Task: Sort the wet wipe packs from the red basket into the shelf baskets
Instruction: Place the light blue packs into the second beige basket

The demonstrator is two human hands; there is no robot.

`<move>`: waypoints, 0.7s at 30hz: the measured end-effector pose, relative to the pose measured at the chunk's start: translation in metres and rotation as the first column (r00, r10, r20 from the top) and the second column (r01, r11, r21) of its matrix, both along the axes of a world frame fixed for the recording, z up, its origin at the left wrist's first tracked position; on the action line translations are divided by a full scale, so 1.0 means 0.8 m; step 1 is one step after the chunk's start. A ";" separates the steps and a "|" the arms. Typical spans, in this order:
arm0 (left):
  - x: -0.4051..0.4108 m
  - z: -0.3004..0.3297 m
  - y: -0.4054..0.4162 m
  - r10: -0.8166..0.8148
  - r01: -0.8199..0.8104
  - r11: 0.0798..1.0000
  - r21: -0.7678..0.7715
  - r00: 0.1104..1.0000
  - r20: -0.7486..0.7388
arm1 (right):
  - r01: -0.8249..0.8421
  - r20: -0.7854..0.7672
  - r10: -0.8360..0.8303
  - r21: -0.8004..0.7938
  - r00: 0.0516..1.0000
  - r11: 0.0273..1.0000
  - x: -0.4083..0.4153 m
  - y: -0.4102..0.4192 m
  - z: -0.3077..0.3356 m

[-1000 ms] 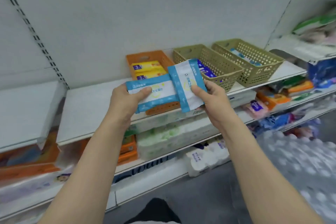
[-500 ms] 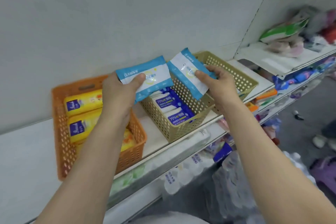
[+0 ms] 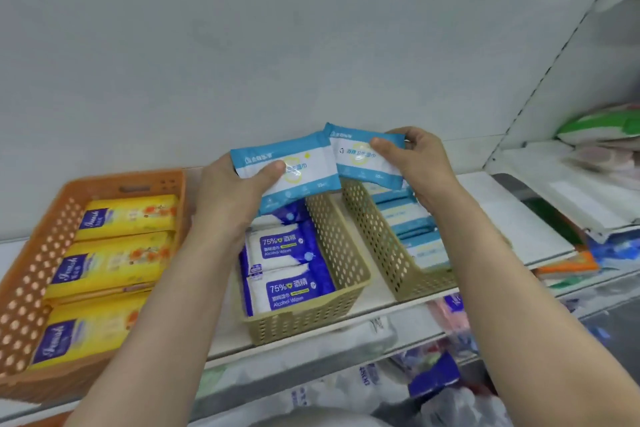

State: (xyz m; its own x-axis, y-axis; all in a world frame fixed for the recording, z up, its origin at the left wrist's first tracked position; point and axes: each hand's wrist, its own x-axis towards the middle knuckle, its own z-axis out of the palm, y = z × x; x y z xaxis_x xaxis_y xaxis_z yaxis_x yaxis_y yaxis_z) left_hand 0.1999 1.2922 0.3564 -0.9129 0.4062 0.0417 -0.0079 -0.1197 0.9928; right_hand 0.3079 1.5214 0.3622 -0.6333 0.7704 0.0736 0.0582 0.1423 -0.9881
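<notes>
My left hand point(image 3: 232, 194) grips a light-blue and white wipe pack point(image 3: 298, 172) above the middle tan basket point(image 3: 332, 308), which holds dark-blue alcohol wipe packs point(image 3: 284, 263). My right hand point(image 3: 422, 163) pinches a second light-blue pack point(image 3: 356, 156) over the right tan basket point(image 3: 391, 253), where several matching light-blue packs point(image 3: 412, 229) lie stacked. The two held packs overlap slightly at their edges. An orange basket point(image 3: 31, 274) at the left holds yellow wipe packs point(image 3: 114, 260). The red basket is not in view.
The three baskets stand on a white shelf point(image 3: 512, 218) against a pale back wall. A second shelf unit at the right carries green and pink packs point(image 3: 602, 125). Lower shelves below hold bagged goods point(image 3: 346, 381).
The view has closed in and shifted right along the shelf. Both hands carried their packs rightward and down; the right pack now hovers over the right tan basket, turned nearly level.
</notes>
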 end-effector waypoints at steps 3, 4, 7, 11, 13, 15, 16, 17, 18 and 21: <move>0.020 -0.005 0.046 0.007 -0.006 1.000 -0.008 1.000 0.023 | -0.013 0.095 0.006 0.075 0.996 0.997 0.019 0.072 0.004; 0.026 -0.007 0.060 0.019 -0.018 1.000 -0.013 1.000 0.021 | -0.014 0.130 0.001 0.094 0.991 0.995 0.024 0.095 0.002; 0.043 -0.015 0.096 0.051 -0.051 0.999 0.006 0.997 0.058 | -0.033 0.240 0.002 0.126 0.971 0.992 0.029 0.151 -0.017; 0.058 -0.023 0.127 0.105 -0.106 0.994 0.012 0.990 0.095 | -0.165 0.468 0.056 0.196 0.882 0.967 0.015 0.189 -0.047; 0.062 -0.023 0.135 0.148 -0.149 0.989 0.009 0.985 0.085 | -0.228 0.515 0.073 0.246 0.854 0.942 0.000 0.199 -0.052; 0.063 -0.021 0.141 0.184 -0.185 0.983 0.008 0.979 0.085 | -0.292 0.534 0.107 0.275 0.838 0.916 -0.015 0.201 -0.052; 0.063 -0.021 0.143 0.192 -0.193 0.981 0.008 0.977 0.088 | -0.334 0.560 0.122 0.293 0.819 0.896 -0.021 0.199 -0.051; 0.064 -0.019 0.146 0.194 -0.195 0.981 0.003 0.977 0.091 | -0.376 0.591 0.131 0.314 0.796 0.872 -0.026 0.197 -0.052; 0.063 -0.019 0.149 0.194 -0.194 0.981 -0.005 0.977 0.093 | -0.412 0.617 0.133 0.337 0.776 0.846 -0.031 0.194 -0.056; 0.061 -0.017 0.159 0.188 -0.184 0.982 -0.052 0.977 0.098 | -0.504 0.686 0.062 0.467 0.725 0.727 -0.038 0.183 -0.069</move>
State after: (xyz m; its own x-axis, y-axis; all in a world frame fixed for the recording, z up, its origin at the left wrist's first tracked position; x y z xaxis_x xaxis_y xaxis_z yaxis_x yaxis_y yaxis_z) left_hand 0.2486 1.4196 0.3424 -0.9711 0.2283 -0.0694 -0.0911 -0.0860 0.9921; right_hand 0.2775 1.6679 0.3072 -0.8820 0.4701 -0.0342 0.4346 0.7830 -0.4450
